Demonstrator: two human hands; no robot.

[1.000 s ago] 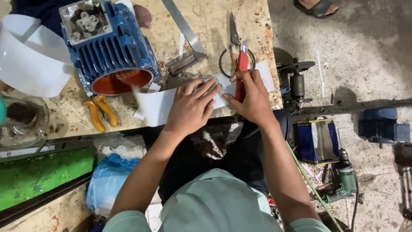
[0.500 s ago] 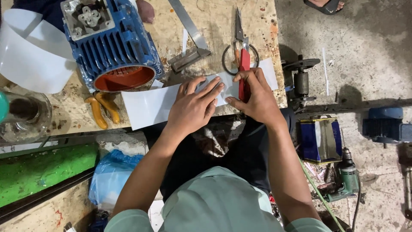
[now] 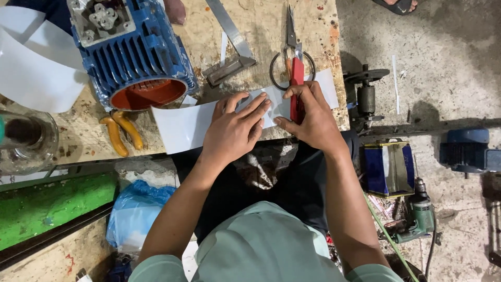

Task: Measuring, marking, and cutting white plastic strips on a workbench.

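Note:
A long white strip of sheet [image 3: 180, 125] lies across the front edge of the wooden bench [image 3: 261, 21]. My left hand [image 3: 235, 130] presses flat on its middle, fingers spread. My right hand [image 3: 310, 117] sits just to the right, with thumb and fingers closed on a red-handled cutter [image 3: 296, 78] that lies upright across the strip. Scissors [image 3: 290, 36] with dark ring handles lie just beyond the cutter, blades pointing away from me.
A blue electric motor [image 3: 130, 57] with an orange bore stands at the left. Near it are yellow-handled pliers [image 3: 121, 134], a metal try square [image 3: 229, 42], a curl of white sheet [image 3: 31, 68] and a glass jar [image 3: 26, 138]. On the floor: a blue tin [image 3: 389, 167], a drill [image 3: 417, 219], a blue bag [image 3: 135, 209].
The strip now reaches further left from under my left hand and lies flatter. Both hands stay pressed on it in nearly the same place.

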